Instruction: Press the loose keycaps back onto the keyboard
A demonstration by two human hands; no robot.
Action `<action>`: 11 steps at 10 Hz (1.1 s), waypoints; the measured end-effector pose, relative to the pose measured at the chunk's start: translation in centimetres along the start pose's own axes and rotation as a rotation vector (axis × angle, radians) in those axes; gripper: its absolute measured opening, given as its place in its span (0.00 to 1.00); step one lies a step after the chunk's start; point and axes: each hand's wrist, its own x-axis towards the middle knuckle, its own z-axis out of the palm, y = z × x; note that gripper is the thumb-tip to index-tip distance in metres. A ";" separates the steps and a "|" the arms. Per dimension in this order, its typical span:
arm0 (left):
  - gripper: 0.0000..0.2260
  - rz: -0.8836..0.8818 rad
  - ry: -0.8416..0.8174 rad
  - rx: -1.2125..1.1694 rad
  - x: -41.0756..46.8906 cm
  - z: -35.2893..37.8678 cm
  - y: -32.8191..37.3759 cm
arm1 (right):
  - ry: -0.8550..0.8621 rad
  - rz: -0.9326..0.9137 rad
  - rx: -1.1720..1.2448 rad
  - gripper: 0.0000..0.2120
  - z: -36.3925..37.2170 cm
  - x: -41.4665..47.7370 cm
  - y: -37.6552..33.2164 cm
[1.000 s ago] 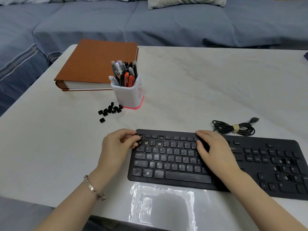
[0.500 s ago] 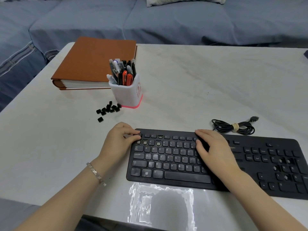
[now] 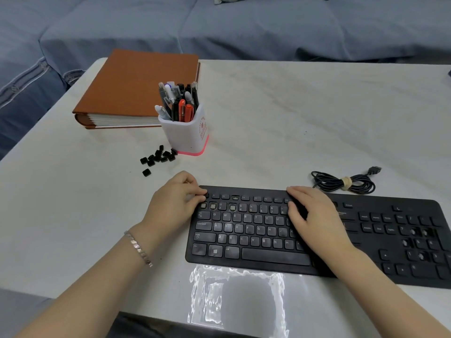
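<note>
A black keyboard lies near the table's front edge. It has bare sockets in the number row at the left, one in the function row, and several in the number pad. My left hand is curled at the keyboard's top-left corner, thumb and fingertips pinched together on a small keycap there. My right hand rests flat on the middle of the keyboard with its fingers straight. Several loose black keycaps lie in a pile beyond my left hand, and one keycap sits apart.
A white pen holder full of pens stands just behind the keycap pile. A brown binder lies at the back left. A coiled black cable sits behind the keyboard. A clear plastic bag lies at the front edge.
My left hand crept slightly toward the keyboard's top-left corner and its fingers closed tighter there. The right hand has stayed flat in place.
</note>
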 end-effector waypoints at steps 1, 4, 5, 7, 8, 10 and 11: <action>0.03 0.116 0.018 0.151 0.2 -0.3 0.3 | -0.001 0.004 -0.001 0.14 0.0 0.0 0.0; 0.04 0.372 0.038 0.341 0.3 -0.3 -0.3 | -0.017 0.011 -0.006 0.14 -0.1 0.0 0.0; 0.08 0.411 0.094 0.342 0.0 0.0 -0.5 | -0.020 0.012 -0.011 0.14 -0.1 0.0 -0.1; 0.06 0.037 0.141 -0.023 -1.3 1.3 -0.2 | -0.003 -0.004 -0.011 0.14 0.0 0.1 -0.1; 0.05 -0.173 0.169 -0.305 -1.4 2.0 0.3 | -0.006 -0.004 -0.010 0.14 0.0 0.1 -0.1; 0.08 -0.166 0.187 -0.398 -1.4 2.4 0.7 | -0.001 -0.007 -0.007 0.13 0.0 0.1 0.0; 0.08 -0.138 0.166 -0.393 -1.3 2.5 0.6 | -0.004 -0.002 -0.005 0.14 0.0 0.0 0.0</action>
